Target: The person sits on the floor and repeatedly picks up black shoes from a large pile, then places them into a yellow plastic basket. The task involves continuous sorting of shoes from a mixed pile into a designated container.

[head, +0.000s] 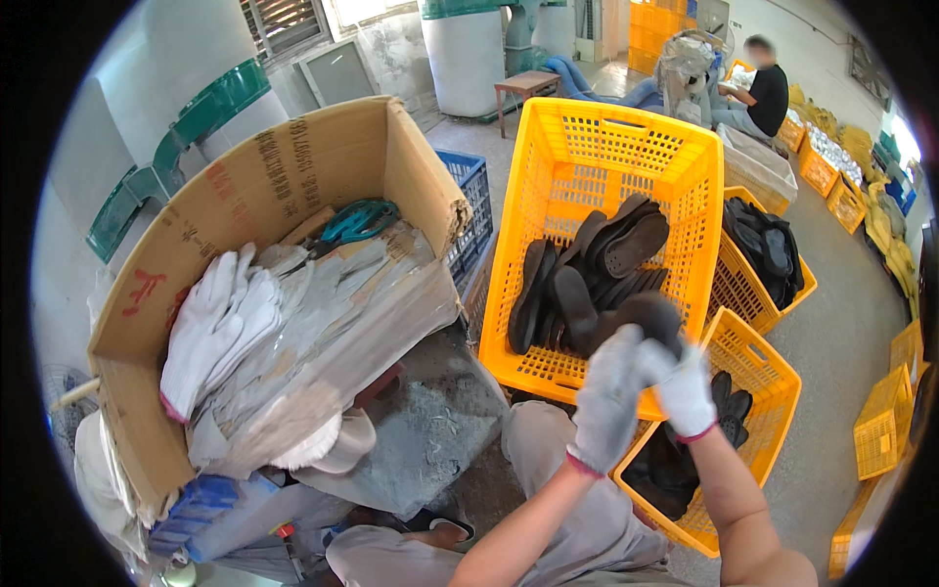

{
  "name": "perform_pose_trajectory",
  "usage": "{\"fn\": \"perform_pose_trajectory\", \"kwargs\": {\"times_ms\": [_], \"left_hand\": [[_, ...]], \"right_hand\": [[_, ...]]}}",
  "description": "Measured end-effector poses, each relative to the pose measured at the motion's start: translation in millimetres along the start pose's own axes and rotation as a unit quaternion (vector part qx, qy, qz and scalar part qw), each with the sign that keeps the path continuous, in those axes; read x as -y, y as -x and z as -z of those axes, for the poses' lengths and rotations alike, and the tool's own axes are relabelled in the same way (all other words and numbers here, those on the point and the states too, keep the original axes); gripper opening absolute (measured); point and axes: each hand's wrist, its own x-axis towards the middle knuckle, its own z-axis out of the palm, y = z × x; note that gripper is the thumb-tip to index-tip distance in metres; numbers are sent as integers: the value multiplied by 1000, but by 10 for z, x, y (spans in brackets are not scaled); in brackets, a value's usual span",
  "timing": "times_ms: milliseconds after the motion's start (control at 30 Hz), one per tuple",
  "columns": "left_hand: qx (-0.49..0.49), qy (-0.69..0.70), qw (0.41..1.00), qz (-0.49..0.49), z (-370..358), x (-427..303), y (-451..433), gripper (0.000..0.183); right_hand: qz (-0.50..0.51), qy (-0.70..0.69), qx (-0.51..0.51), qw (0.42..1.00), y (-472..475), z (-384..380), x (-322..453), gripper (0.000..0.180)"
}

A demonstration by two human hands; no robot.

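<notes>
Both my hands wear white knitted gloves with pink cuffs. My left hand (607,403) and my right hand (686,392) meet over the near edge of a yellow plastic crate (506,293). Between them they grip a dark brown shoe sole (651,317), blurred by motion, its lower end covered by the gloves. Inside the crate lie several similar soles (634,242), some stacked on edge, others leaning flat. Below my right forearm, a second yellow crate (777,411) contains more dark soles (660,477).
At left, a cut-open cardboard box (242,183) holds white gloves (220,323) and teal-handled scissors (359,220). A yellow crate of black pieces (763,249) stands right. A blue crate (473,205) sits behind. Farther back, a person (766,95) sits beside more crates.
</notes>
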Motion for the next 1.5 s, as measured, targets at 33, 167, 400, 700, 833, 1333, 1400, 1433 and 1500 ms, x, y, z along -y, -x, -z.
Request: {"fn": "perform_pose_trajectory", "kwargs": {"times_ms": [33,167,400,700,833,1333,1400,1433,1500], "left_hand": [[45,-137,973,-179,36,-410,-126,76],[-88,-291,944,-131,283,-396,141,68],[-365,483,768,211,1335,318,1104,36],[-419,207,844,264,3413,1431,988,51],[-250,-371,793,414,3354,1100,1420,70],[-468,353,763,274,3254,986,985,59],[-390,132,841,351,3763,953,1520,62],[-326,-129,867,355,3912,839,1708,64],[-218,-385,830,338,3759,675,1640,67]], "right_hand": [[21,-108,-74,991,-18,200,114,42],[-35,-331,164,929,87,467,781,36],[308,215,253,892,536,-818,-489,96],[58,41,176,982,475,-2903,361,85],[15,46,234,971,182,-3053,362,75],[121,-30,181,976,657,-2645,268,70],[11,-193,275,942,560,-2831,423,55],[-5,-173,310,935,462,-2871,490,51],[66,-61,248,965,183,-3000,413,45]]}}
